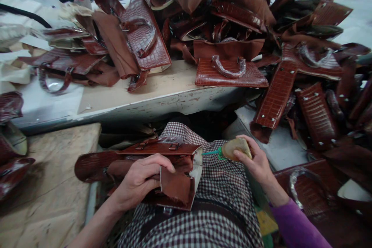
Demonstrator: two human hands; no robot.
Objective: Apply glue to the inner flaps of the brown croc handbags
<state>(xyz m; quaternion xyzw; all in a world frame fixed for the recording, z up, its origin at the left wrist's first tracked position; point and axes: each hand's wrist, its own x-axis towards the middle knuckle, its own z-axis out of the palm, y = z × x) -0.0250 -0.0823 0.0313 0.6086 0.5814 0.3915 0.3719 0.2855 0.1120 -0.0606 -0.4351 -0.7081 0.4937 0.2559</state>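
Observation:
A reddish-brown crocodile-pattern handbag (124, 155) lies on its side across my lap, its end turned to the right. My left hand (141, 178) is closed on the bag's brown lining flap (176, 186), thumb and fingers pinching its edge. In my right hand (257, 161) is a yellowish squeeze bottle (235, 148) with a green collar and a thin green nozzle. The nozzle points left, its tip close to the pale edge (198, 168) of the bag's open end; whether they touch I cannot tell.
Several unfinished brown handbags (231, 71) are heaped on the workbench (116, 95) ahead. More bag pieces (277, 97) crowd the right side. A paper-covered board (52, 178) stands at the left. A checked apron (223, 190) covers my lap.

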